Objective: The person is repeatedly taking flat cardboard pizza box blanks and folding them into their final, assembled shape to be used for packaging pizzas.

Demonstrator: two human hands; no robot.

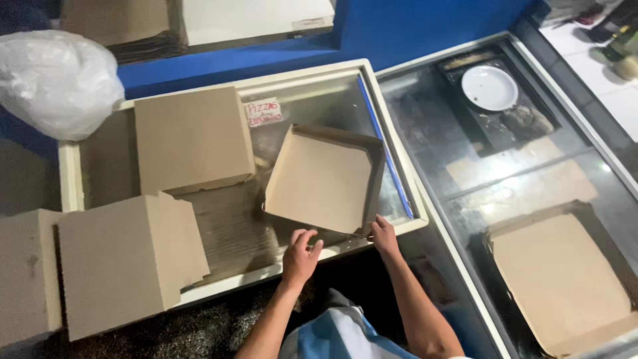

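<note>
An open brown cardboard box tray (322,179) with raised walls lies tilted on the glass lid of a chest freezer (399,229). My right hand (383,237) pinches the tray's near right corner. My left hand (300,256) hovers just below the tray's near edge, fingers curled and apart, holding nothing. Behind the tray a closed cardboard box (193,139) rests on the lid.
A stack of closed cardboard boxes (126,262) overhangs the freezer's near left corner. A white plastic bag (56,80) sits at the far left. On the glass counter to the right are a white plate (490,88) and a flat cardboard sheet (565,282).
</note>
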